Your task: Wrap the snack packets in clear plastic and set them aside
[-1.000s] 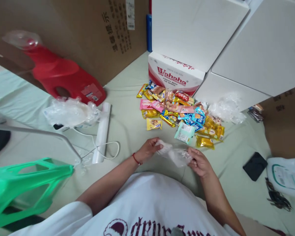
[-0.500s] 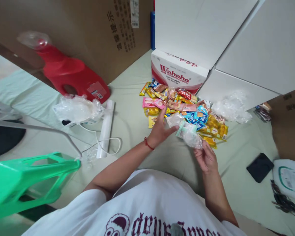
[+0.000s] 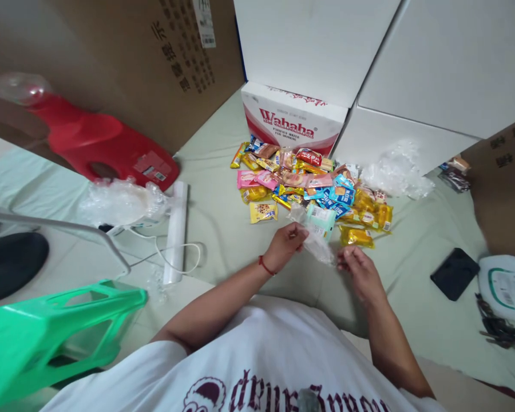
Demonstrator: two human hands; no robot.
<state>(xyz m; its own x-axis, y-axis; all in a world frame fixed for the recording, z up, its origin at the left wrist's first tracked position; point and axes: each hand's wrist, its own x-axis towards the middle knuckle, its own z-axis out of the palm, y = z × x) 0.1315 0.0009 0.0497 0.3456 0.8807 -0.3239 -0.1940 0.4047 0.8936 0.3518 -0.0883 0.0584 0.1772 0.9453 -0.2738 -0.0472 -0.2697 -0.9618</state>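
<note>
A thin clear plastic bag (image 3: 320, 249) is stretched between my two hands, low in front of the snack pile. My left hand (image 3: 284, 247) pinches the bag's left side. Fingertips of my right hand (image 3: 363, 274) close on its lower right end. Just beyond the bag lies a pale green packet (image 3: 321, 220), partly covered by the plastic. Wrapped snacks (image 3: 315, 180) in many colours are heaped past it. A yellow cookie packet (image 3: 264, 213) lies to the left, and a yellow wrapped cake (image 3: 357, 236) is close above my right hand.
A Wahaba-style white and red carton (image 3: 292, 123) stands behind the heap. Crumpled clear plastic (image 3: 399, 174) lies right of it. At left are a red jug (image 3: 111, 149), a white roll (image 3: 175, 234) and a green stool (image 3: 60, 320). A black flat object (image 3: 455, 273) lies at right.
My left hand has drawn back from the snacks and closed on the plastic bag. The bag has come nearer to me, uncovering more of the green packet. The camera view has shifted.
</note>
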